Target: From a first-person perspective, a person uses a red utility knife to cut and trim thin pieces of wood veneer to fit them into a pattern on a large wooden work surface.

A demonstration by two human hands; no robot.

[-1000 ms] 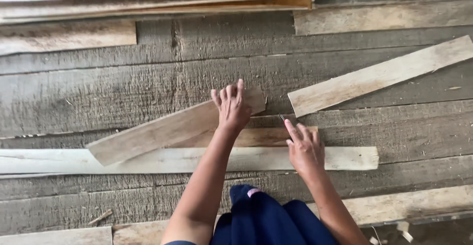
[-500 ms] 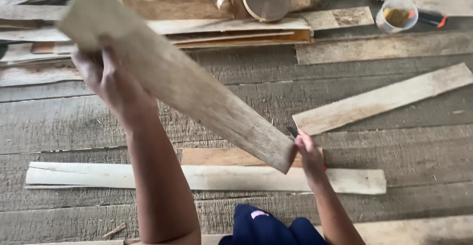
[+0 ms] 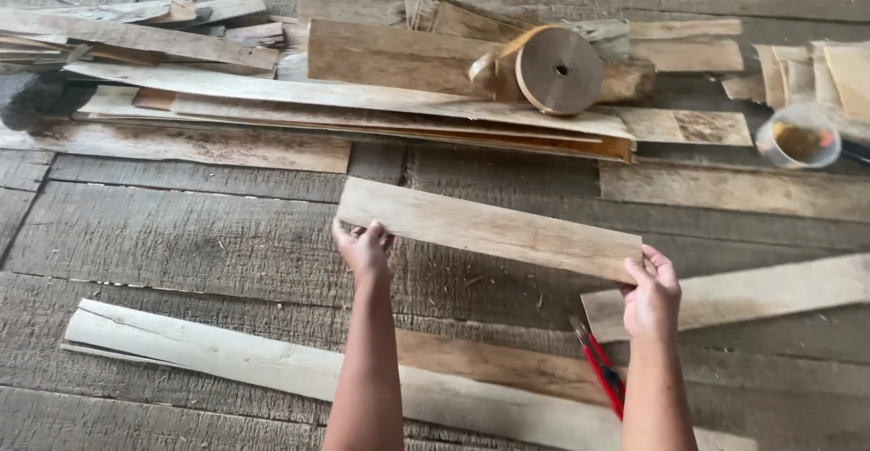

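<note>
I hold a short pale wooden board (image 3: 489, 228) in the air by its two ends, above a weathered plank floor. My left hand (image 3: 362, 250) grips its left end and my right hand (image 3: 652, 293) grips its right end. The board lies nearly level, tilted slightly down to the right. Below my arms a long pale plank (image 3: 227, 360) and a browner one (image 3: 489, 366) lie on the floor. A red-handled tool (image 3: 600, 368) rests beside my right forearm.
A heap of boards and scrap wood (image 3: 344, 97) fills the back, with a round roll of brown tape (image 3: 558, 70) on it. A small container (image 3: 797, 137) with yellowish contents stands at the right. Another pale plank (image 3: 761, 293) lies on the floor at the right.
The board lay on the floor under both hands, then my left hand swung it up high. Now it is held level by both ends, and the view has shifted toward the wood heap.
</note>
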